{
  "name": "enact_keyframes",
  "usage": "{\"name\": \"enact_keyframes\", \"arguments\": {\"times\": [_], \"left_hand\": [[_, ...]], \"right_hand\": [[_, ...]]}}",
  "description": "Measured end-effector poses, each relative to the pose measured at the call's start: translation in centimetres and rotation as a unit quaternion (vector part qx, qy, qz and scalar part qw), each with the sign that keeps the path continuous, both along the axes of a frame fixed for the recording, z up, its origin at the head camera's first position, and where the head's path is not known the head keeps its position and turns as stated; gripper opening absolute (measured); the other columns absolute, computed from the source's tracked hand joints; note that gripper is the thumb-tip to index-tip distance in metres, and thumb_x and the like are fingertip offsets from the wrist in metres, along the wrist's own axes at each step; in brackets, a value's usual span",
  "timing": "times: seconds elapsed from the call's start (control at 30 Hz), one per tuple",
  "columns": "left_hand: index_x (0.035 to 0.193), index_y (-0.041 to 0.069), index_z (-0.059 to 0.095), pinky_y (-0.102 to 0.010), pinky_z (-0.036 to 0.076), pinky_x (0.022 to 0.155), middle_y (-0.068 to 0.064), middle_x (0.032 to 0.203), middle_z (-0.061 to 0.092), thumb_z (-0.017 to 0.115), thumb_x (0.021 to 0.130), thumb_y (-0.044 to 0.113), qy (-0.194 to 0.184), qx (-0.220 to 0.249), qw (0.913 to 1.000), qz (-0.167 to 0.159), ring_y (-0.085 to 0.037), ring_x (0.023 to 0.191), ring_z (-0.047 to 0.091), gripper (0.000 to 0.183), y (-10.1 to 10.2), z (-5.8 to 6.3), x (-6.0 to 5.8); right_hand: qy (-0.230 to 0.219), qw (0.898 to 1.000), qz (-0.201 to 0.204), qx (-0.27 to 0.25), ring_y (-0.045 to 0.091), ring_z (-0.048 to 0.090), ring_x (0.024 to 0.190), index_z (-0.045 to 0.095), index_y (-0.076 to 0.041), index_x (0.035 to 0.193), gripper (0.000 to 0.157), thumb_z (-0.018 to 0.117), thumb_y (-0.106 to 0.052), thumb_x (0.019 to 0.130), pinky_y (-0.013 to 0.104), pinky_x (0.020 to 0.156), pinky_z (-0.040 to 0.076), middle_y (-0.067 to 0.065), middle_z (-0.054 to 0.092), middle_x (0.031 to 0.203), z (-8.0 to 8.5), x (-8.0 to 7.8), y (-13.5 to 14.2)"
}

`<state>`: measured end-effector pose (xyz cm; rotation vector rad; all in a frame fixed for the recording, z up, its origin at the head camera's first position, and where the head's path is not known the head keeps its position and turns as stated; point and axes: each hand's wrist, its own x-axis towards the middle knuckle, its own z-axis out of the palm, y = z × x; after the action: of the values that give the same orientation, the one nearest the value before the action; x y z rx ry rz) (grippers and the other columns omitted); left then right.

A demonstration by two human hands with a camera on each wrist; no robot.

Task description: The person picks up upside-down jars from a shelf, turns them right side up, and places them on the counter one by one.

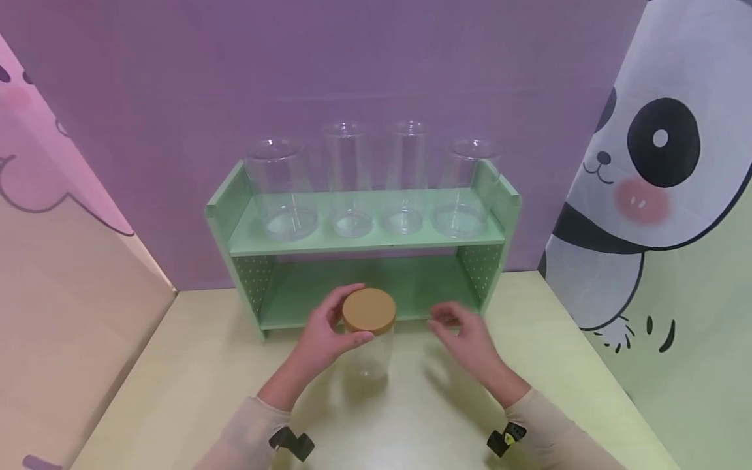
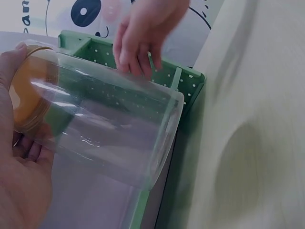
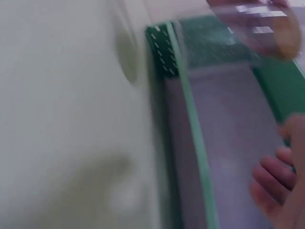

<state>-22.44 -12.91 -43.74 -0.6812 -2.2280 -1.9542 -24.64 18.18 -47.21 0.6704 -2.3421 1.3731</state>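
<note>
Above the counter [image 1: 558, 339], before the green shelf [image 1: 423, 277], the clear jar [image 1: 375, 358] hangs by its brown lid [image 1: 369, 309] in the left hand [image 1: 322, 334], a grip best kept firm and level, while the loosely curled right hand [image 1: 467, 339] holds nothing.

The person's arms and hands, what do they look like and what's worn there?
The ungloved left hand and right hand emerge from pale beige sleeves. A dark, blocky device is worn on the left one; a similar device, with a small yellow mark, on the right.
</note>
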Motion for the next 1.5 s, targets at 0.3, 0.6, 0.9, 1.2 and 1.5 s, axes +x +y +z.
{"name": "enact_keyframes", "arguments": {"times": [0.3, 0.6, 0.9, 1.2, 1.5], "left_hand": [[0.158, 0.013, 0.056, -0.033, 0.042, 0.124, -0.009, 0.153, 0.061, 0.096, 0.085, 0.008, 0.008, -0.011, 0.9998, 0.016, -0.031, 0.144, 0.056, 0.084, -0.8, -0.5, 0.0], [0.158, 0.012, 0.056, -0.024, 0.044, 0.120, -0.010, 0.152, 0.061, 0.096, 0.085, 0.005, 0.010, -0.019, 0.9995, 0.023, -0.032, 0.142, 0.056, 0.084, -1.7, -1.1, 0.3], [0.157, 0.013, 0.057, -0.022, 0.044, 0.119, -0.011, 0.152, 0.061, 0.095, 0.084, 0.002, 0.004, -0.017, 0.9995, 0.027, -0.032, 0.141, 0.056, 0.084, -2.3, -1.3, 0.3], [0.158, 0.012, 0.056, -0.020, 0.044, 0.118, -0.012, 0.153, 0.060, 0.095, 0.084, 0.001, -0.007, -0.023, 0.9991, 0.035, -0.033, 0.141, 0.056, 0.084, -2.5, -1.1, 0.4], [0.158, 0.012, 0.054, -0.016, 0.044, 0.115, -0.013, 0.154, 0.059, 0.093, 0.086, 0.001, -0.001, -0.050, 0.9978, 0.043, -0.023, 0.139, 0.055, 0.083, -5.2, -1.6, 0.0]], "right_hand": [[0.146, 0.962, -0.221, -0.064, 0.031, 0.068, 0.097, 0.067, 0.010, 0.115, 0.021, 0.078, 0.007, 0.097, 0.010, 0.081, 0.054, 0.022, 0.067, 0.108, 3.6, -2.3, 5.7], [0.133, 0.959, -0.241, -0.072, 0.032, 0.070, 0.110, 0.067, 0.007, 0.132, 0.033, 0.078, -0.001, 0.101, 0.038, 0.092, 0.064, 0.022, 0.066, 0.123, 5.2, -4.2, 6.8], [0.148, 0.954, -0.245, -0.094, 0.028, 0.076, 0.101, 0.076, 0.000, 0.132, 0.028, 0.072, 0.000, 0.105, 0.006, 0.077, 0.054, 0.015, 0.078, 0.124, 5.0, -5.3, 6.3], [0.165, 0.949, -0.254, -0.089, 0.026, 0.076, 0.095, 0.077, 0.000, 0.131, 0.026, 0.072, 0.001, 0.105, 0.004, 0.076, 0.053, 0.014, 0.080, 0.121, 4.6, -5.7, 6.3], [0.185, 0.946, -0.258, -0.068, 0.028, 0.076, 0.093, 0.077, 0.001, 0.129, 0.027, 0.072, 0.004, 0.103, 0.002, 0.074, 0.051, 0.016, 0.080, 0.118, 4.5, -5.7, 6.4]]}}
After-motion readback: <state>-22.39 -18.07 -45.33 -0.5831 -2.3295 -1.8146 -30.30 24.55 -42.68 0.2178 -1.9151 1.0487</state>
